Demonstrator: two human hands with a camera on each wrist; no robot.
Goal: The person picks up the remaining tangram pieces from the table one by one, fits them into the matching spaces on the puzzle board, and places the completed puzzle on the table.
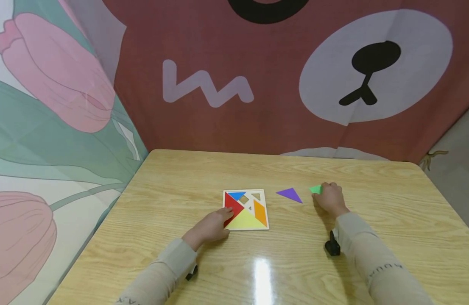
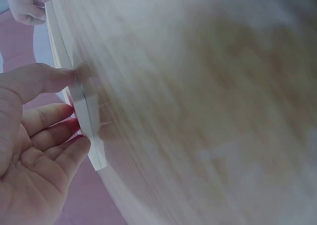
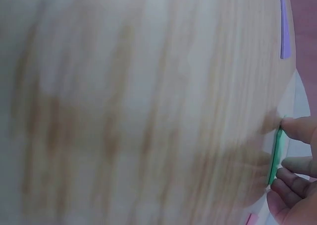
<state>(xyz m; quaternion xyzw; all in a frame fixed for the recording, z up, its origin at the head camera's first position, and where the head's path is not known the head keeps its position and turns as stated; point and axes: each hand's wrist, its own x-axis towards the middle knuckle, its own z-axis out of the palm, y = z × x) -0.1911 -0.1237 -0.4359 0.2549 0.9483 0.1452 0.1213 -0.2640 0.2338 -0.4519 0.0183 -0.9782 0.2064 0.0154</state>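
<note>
A square white tangram board (image 1: 246, 230) lies on the table, with a red triangle (image 1: 234, 206), a yellow triangle (image 1: 247, 221), an orange parallelogram (image 1: 259, 212) and a blue triangle (image 1: 236, 195) set in it. Several cutouts at its upper right show bare. My left hand (image 1: 210, 225) holds the board's left side, fingers over the red triangle and thumb (image 2: 52, 80) against the near edge. Farther right, my right hand (image 1: 331, 199) pinches a green tangram piece (image 3: 275, 155) between thumb and fingers; the hand hides part of it.
Between the board and my right hand lies a loose purple triangle (image 1: 290, 195). Part of a pink piece (image 3: 252, 218) shows at the bottom of the right wrist view. The wooden table (image 1: 188, 178) meets a bear-printed cloth (image 1: 219, 127) behind.
</note>
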